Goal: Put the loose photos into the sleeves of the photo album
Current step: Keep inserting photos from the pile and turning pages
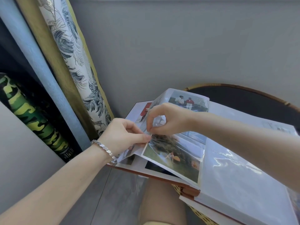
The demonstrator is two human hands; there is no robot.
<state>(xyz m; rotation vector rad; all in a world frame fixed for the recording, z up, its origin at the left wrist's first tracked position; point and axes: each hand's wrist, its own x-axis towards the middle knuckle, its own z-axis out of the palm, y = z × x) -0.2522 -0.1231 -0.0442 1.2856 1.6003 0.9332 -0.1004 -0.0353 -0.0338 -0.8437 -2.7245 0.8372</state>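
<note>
Left hand (123, 135): at the outer left edge of the photo album (235, 184), thumb and forefinger pinching the upper-left corner of the loose photo (175, 156).

Photo: lies on the album's left page. Its long axis runs from that outer edge toward the spine. The spine-side end appears to sit under clear film; how deep cannot be told.

Right hand (168, 119): just above the same corner, beside the left hand. Its fingertips pinch the lip of the clear sleeve (159, 121) and hold it up off the photo.

Judgement: the coming move is a slide along the long axis toward the spine, driven by the left hand from behind the photo.

Room: the page toward the spine is unobstructed. A raised leaf (188, 99) stands behind the right hand.
</note>
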